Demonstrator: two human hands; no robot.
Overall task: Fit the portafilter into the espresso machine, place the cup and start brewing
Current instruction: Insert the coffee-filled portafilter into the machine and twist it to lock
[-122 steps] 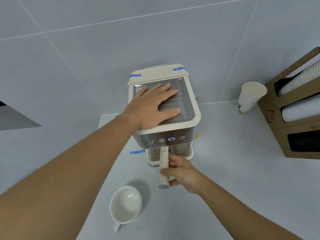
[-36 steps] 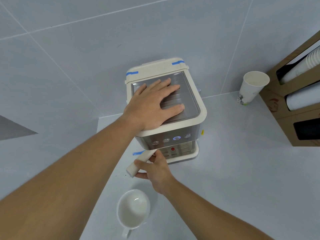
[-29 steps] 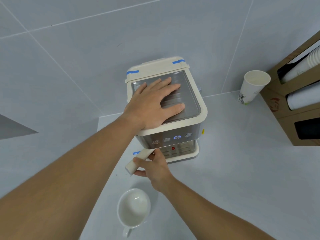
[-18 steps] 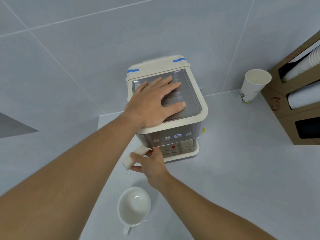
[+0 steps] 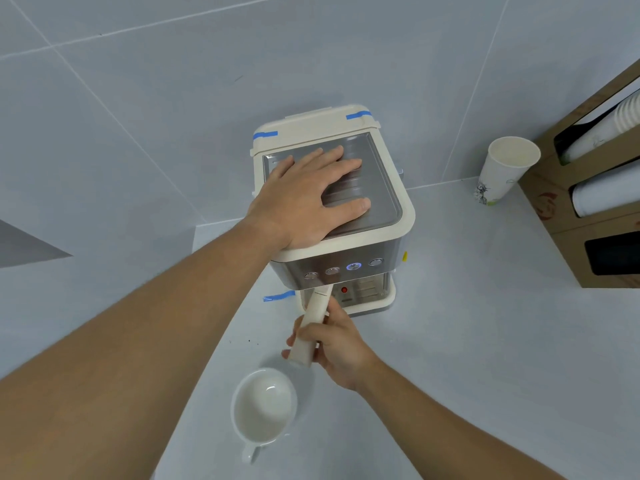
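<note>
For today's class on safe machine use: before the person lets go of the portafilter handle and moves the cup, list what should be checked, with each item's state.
1. Left hand steadying the espresso machine from on top: ok.
2. Right hand gripping the portafilter handle: ok.
3. Portafilter locked in the group head: cannot tell, the joint is hidden.
4. White cup under the spout: not ok, it stands on the counter in front.
5. Cup upright and empty: ok.
6. Machine powered: ok, one button glows blue.

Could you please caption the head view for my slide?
Left hand steadies espresso machine; right hand grips portafilter handle.
</note>
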